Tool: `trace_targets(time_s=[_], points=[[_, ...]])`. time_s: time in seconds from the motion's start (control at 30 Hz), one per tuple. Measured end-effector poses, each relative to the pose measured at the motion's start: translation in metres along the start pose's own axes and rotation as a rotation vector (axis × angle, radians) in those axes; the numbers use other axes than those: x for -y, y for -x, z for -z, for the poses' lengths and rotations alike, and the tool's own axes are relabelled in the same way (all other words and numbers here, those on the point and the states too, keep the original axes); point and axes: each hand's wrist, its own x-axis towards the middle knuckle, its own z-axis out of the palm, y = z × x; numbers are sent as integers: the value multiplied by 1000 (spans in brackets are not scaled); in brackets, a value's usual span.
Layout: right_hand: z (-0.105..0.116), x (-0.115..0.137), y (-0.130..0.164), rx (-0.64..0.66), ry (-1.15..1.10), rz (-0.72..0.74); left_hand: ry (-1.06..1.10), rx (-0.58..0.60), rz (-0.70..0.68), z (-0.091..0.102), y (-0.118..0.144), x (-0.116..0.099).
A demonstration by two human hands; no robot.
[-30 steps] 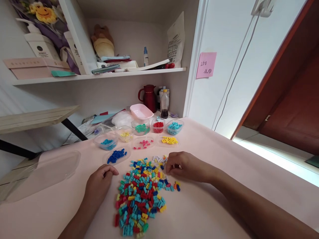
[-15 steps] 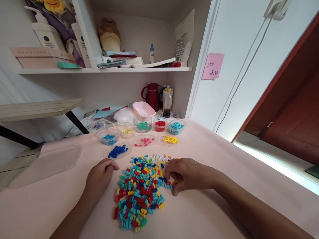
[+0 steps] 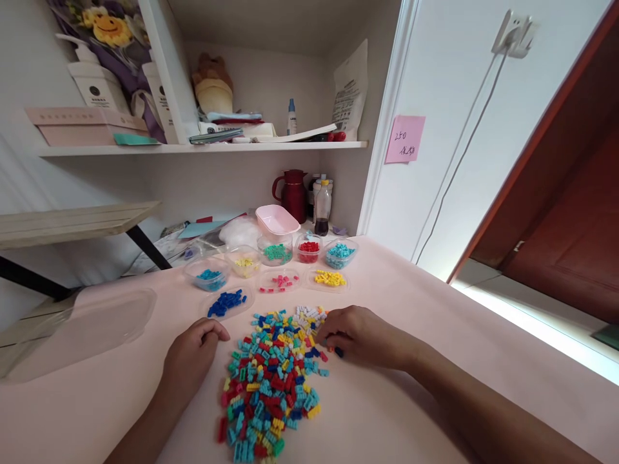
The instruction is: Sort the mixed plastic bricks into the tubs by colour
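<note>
A heap of small bricks (image 3: 271, 380) in red, teal, blue, yellow and white lies on the pale pink table (image 3: 416, 309). My left hand (image 3: 191, 357) rests on the table at the heap's left edge, fingers curled in with nothing seen in them. At the heap's upper right edge my right hand (image 3: 358, 335) has its fingers drawn together, and a blue brick (image 3: 338, 352) peeks out from under them.
Behind the heap stand sorted bricks: blue (image 3: 226, 301), pink (image 3: 283, 281) and yellow (image 3: 329, 278) on clear lids, with green (image 3: 276, 251), red (image 3: 308, 248) and light blue (image 3: 339, 252) in tubs. A large clear lid (image 3: 97, 319) lies left. A red jug (image 3: 291, 188) and bottle (image 3: 322, 206) stand at the back.
My right hand went down to the few loose bricks right of the heap, then back up to the heap's edge; those bricks no longer lie there. My left hand stayed put.
</note>
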Motion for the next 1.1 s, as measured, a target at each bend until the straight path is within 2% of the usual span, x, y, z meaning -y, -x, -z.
trace_targets(time_s=[0.27, 0.37, 0.53, 0.67, 0.87, 0.97, 1.03, 1.1], points=[[-1, 0, -1, -51, -110, -131, 13, -22, -37, 1, 1, -3], [-6, -3, -2, -61, -295, -183, 10, -11, -33, 2, 1, -5], [-13, -11, -8, -49, -737, -277, -11, 1, -36, 3, 2, -5], [-12, -14, -11, -96, -908, -304, -6, 14, -44, 3, 1, -2], [-14, -24, -14, -122, -981, -312, -13, 15, -46, 2, -3, 4], [-7, -36, -17, -173, -944, -340, 0, 17, -61, 1, -3, 5], [6, -46, -21, -255, -870, -368, 18, 17, -72, 0, -2, 5], [23, -57, -25, -392, -760, -394, 37, 18, -88, 0, -2, 4]])
